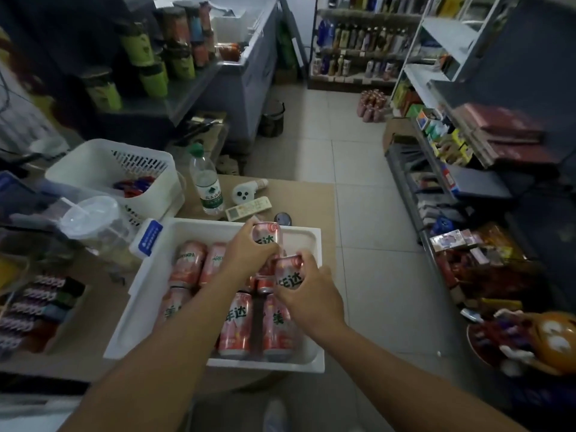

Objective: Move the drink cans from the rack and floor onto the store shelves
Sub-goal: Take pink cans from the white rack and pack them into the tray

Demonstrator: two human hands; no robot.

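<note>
A white tray sits on a brown table and holds several pink drink cans lying on their sides. My left hand grips one upright pink can above the tray's far end. Just in front of it, my right hand grips a second pink can, tilted slightly. The two held cans are close together, almost touching. A pack of similar pink cans stands on the floor far ahead. Store shelves run along the right side.
On the table stand a water bottle, a white slotted basket, a remote, a lidded plastic cup and lighters. A grey counter is at the back left, and a tiled aisle runs ahead.
</note>
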